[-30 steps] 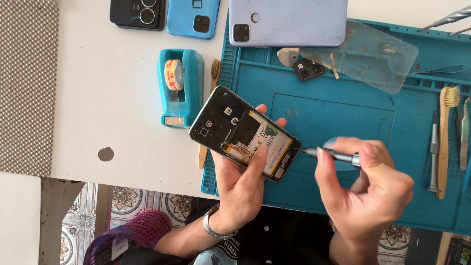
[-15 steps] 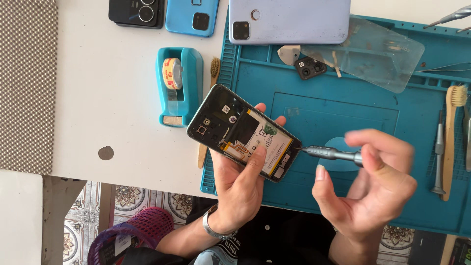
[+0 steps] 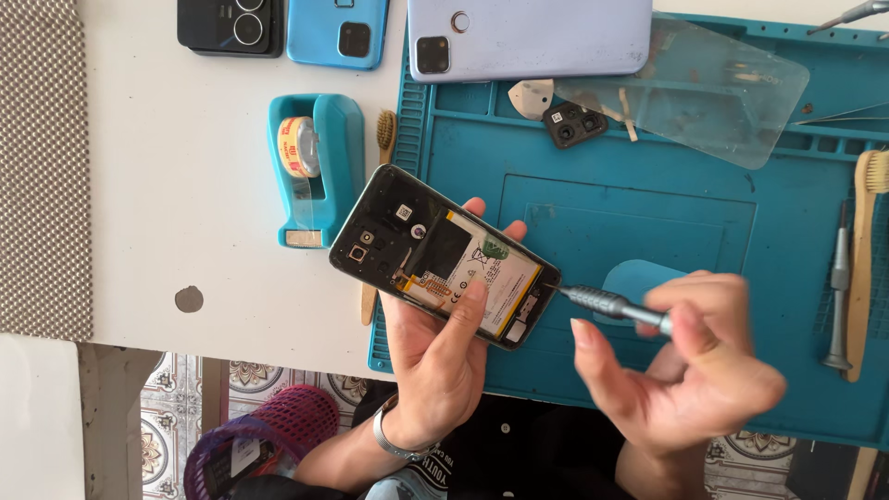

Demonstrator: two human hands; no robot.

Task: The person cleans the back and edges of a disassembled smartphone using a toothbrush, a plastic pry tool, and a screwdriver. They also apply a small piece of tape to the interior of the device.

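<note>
Left hand: the left hand grasped an opened phone from below, thumb laid across its battery, fingertips showing past the far edge.
Right hand: the right hand was closed on the handle of a small screwdriver, pinched between thumb and fingers.
Tool contact: the screwdriver tip met the lower end of the phone, at the corner nearest the right hand; whether it sat in a screw head was too small to tell.
Phone position: held tilted above the near-left corner of the blue work mat, clear of its surface.
Work done, as judged: the back cover was already off, with battery and inner boards exposed; a loose black camera bezel and a clear sheet lay on the mat.
Work left, as judged: the battery and boards sat in place, so disassembly appeared to be at an early-to-middle stage.
Surroundings: a pale violet phone, a blue phone and a black phone lay face down along the far edge; a teal tape dispenser stood on the white table; a bamboo brush and a spare driver rested on the mat at right.
</note>
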